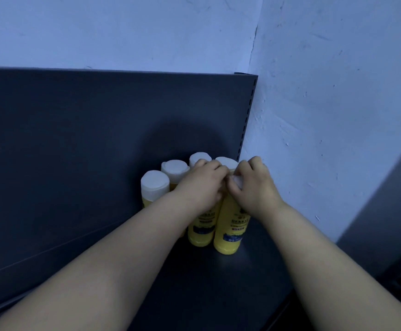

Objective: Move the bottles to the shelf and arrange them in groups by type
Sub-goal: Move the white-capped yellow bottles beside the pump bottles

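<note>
Several yellow bottles with white caps stand packed together in the back right corner of the dark shelf (254, 271). My left hand (200, 185) rests over the top of the front left bottle (200, 231) and hides its cap. My right hand (252, 183) grips the white cap of the front right bottle (228, 232). Both front bottles stand upright on the shelf, touching each other. Behind them, a bottle at the left (154, 187) and others at the back (174, 168) show their caps.
The shelf's dark back panel (87, 139) rises behind the bottles, with a slotted upright post (248, 115) at its right end. A rough white wall (326, 103) closes the right side. A dark unit (390, 211) stands at the far right.
</note>
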A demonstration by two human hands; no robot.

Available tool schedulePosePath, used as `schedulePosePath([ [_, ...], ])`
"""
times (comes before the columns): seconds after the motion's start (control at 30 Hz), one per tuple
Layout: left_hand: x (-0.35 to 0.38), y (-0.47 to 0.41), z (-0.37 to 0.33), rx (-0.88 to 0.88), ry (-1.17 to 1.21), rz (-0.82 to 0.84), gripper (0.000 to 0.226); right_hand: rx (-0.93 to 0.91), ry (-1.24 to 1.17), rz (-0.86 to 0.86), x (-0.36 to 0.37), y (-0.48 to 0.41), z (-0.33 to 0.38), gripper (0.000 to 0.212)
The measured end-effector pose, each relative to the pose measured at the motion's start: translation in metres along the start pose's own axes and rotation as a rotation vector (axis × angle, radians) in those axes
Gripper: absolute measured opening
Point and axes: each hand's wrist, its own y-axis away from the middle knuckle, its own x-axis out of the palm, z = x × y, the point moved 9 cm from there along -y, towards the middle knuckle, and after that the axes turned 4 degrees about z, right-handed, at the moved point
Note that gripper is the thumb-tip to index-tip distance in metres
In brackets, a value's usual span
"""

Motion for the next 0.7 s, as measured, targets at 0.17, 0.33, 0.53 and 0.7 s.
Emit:
schedulePosePath([
  [0.17, 0.005, 0.009, -0.009, -0.06, -0.01, 0.108, 0.052, 0.01, 0.015, 0.12, 0.0, 0.017, 0.001, 0.029],
  [0.33, -0.005, 0.034, -0.017, -0.035, 0.071, 0.09, 0.056, -0.023, 0.005, 0.064, -0.019, 0.035, 0.004, 0.031],
  [0.53, -0.008, 0.057, -0.021, -0.058, 0.157, 0.135, 0.051, -0.194, 0.149, 0.09, -0.024, 0.049, 0.036, 0.022],
  [0.7, -0.007, 0.067, -0.021, -0.142, -0.003, 0.029, 0.03, -0.178, 0.237, 0.07, -0.019, 0.055, 0.034, 0.026],
])
